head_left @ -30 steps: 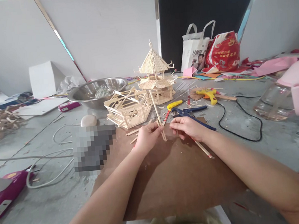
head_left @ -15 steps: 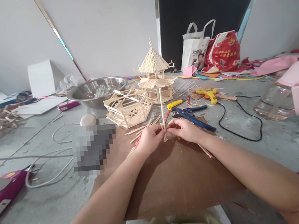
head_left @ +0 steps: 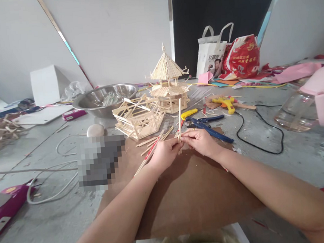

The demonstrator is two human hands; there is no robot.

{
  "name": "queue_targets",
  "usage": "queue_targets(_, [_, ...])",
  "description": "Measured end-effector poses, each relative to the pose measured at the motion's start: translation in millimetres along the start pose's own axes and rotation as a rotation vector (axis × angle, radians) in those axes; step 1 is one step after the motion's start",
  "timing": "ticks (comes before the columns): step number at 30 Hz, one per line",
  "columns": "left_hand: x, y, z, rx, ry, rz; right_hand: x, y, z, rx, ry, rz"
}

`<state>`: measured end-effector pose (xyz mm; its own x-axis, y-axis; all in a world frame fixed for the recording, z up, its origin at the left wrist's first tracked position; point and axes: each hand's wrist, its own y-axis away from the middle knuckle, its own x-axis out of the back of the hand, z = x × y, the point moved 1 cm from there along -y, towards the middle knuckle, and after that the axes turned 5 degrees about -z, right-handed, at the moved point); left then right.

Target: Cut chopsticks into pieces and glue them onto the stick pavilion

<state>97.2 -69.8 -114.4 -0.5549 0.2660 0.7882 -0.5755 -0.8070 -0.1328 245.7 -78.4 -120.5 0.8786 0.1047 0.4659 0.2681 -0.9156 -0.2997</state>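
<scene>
Both hands meet over the brown board point(head_left: 190, 198), fingertips close together. My left hand point(head_left: 166, 151) and my right hand point(head_left: 198, 140) each pinch thin pale wooden sticks point(head_left: 179, 114). A longer stick points up and away, and short ends show below the fingers; how many sticks there are I cannot tell. Loose sticks point(head_left: 149, 146) with red marks lie by my left hand. Just beyond my right hand rest blue cutters point(head_left: 211, 128) and a yellow-handled tool point(head_left: 188, 114). Behind stands a stick-built pagoda model point(head_left: 167, 80), with an open stick frame point(head_left: 138, 119) at its left.
A steel bowl point(head_left: 93, 100) stands behind the frame. To the right are a yellow glue gun point(head_left: 228, 104) with a black cord and a pink-lidded jug point(head_left: 296, 111). A blurred dark object point(head_left: 100, 162), a white puck point(head_left: 95, 131) and a purple power strip point(head_left: 10, 208) lie left.
The upright stick between my fingers now tilts slightly right, and its top appears lower. My hands have shifted only a little.
</scene>
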Motion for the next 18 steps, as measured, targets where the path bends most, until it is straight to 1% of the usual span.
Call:
queue_targets(4, [-1.1, 0.0, -1.6, 0.014, 0.006, -0.004, -1.7, -0.3, 0.8, 0.004, 0.010, 0.006])
queue_targets(11, [-1.5, -0.2, -4.4, -0.013, 0.062, -0.036, -2.0, 0.7, 2.3, 0.015, -0.017, 0.006])
queue_targets(18, [-0.3, 0.0, -2.2, -0.007, 0.018, -0.031, -2.5, 0.8, -2.3, 0.010, -0.035, -0.016])
